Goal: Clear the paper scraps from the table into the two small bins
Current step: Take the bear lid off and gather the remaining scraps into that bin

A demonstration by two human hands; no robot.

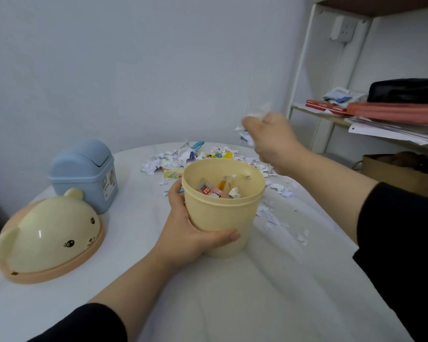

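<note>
While most scraps (183, 156) litter the bench (232, 292), the left hand (190, 233) grips the barely filled yellow bin (220, 218), the right hand (269, 137) clutching a fistful (257, 111).

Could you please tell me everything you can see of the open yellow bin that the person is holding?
The yellow bin is a small round tub, pale matte plastic by its look, widening upward, with a raised band below the rim. It has no lid on and stands roughly upright near the table's middle, its base seemingly on the white tablecloth. The left hand grips its side, thumb across the front. Inside lie a few paper scraps, white, red and orange, covering only the bottom.
</note>
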